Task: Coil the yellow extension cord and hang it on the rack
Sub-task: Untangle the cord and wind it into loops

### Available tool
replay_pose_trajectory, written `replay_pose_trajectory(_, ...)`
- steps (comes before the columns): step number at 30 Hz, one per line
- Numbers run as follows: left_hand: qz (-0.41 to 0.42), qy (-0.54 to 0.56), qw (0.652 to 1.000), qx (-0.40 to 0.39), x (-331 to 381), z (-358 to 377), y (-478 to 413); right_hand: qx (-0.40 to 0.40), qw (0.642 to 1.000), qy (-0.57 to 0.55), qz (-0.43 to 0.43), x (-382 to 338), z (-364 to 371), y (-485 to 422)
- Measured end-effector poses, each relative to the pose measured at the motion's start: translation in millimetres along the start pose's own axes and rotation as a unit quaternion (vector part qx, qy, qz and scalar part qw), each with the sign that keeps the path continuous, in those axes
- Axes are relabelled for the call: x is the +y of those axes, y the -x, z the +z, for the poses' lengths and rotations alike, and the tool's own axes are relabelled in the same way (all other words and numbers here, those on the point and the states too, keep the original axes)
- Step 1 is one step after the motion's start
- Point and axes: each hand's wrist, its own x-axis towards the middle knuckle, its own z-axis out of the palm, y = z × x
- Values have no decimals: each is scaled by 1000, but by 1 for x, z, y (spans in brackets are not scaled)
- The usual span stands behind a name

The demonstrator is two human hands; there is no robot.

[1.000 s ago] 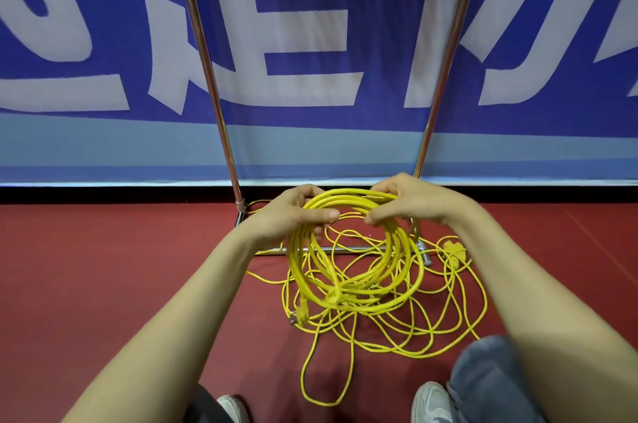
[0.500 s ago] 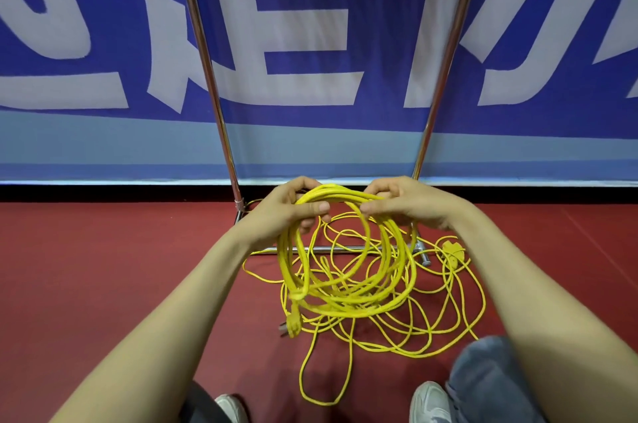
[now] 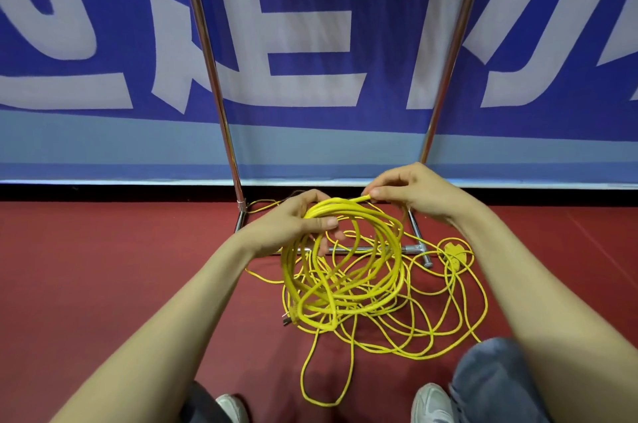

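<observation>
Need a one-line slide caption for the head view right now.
Left hand grips the gathered loops of the yellow extension cord while the right hand pinches a strand, rack behind.

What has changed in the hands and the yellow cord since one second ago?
The right hand has lifted slightly and now pinches one strand of the yellow cord at the coil's top; before, its fingers lay over the loops. The hanging loops have spread looser, and the plug end swung slightly left. Unchanged: the left hand grips the coil's top, loose cord lies on the floor, the rack stands behind.
</observation>
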Motion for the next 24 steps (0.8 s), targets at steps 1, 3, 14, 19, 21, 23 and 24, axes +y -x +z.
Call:
replay_pose_trajectory(1, -2, 4, 1000, -3, 0, 1, 0, -15, 1000, 5, 3, -1, 1, 0)
replay_pose_trajectory(3, -4, 3, 1000, -5, -1, 4, 0, -35, 999, 22, 6, -1, 3, 0)
replay_pose_trajectory(14, 1, -92, 995, -28, -2, 14, -1, -66, 995, 77, -6, -5, 13, -1)
replay_pose_trajectory(19, 5, 0, 1000, 11, -2, 17, -10, -9, 995, 100, -22, -7, 20, -5)
replay_pose_trajectory(21, 8, 56, 998, 27, -1, 15, -12, 67, 991, 110, -37, -3, 26, -8)
replay_pose_trajectory(23, 12, 85, 995, 49, 0, 13, -13, 168, 971, 152, -78, 1, 34, -8)
replay_pose_trajectory(24, 16, 95, 993, 65, 0, 10, -13, 223, 953, 175, -107, 2, 35, -8)
